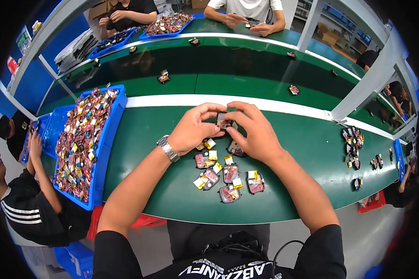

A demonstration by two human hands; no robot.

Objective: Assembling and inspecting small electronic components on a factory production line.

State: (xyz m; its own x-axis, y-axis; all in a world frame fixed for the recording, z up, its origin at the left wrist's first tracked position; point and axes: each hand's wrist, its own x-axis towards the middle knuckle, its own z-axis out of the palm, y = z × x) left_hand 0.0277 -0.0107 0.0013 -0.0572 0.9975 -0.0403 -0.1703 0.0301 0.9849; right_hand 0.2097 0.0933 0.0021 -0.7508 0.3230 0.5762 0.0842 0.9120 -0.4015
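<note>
We see a small dark casing (225, 122) with a mottled inner face, held above the near side of a smooth green tabletop (302, 135). The left hand (193, 129) and the right hand (256, 132) are both curled nearly closed, gripping it from opposite sides between thumbs and fingertips. Below them we find a loose group of open casings (231, 173), black and round-cornered, with reddish boards and soft silver-and-yellow packets. A metal link watch (168, 148) circles the left wrist.

To the left we note a blue plastic tray (109, 139) heaped with reddish parts; to the right, a dark cluster of casings (353, 144). A flat white rail (172, 100) crosses just beyond the hands.

The fingers cover much of the held casing; its long axis appears to run away from the person, though we cannot tell which end leads.
</note>
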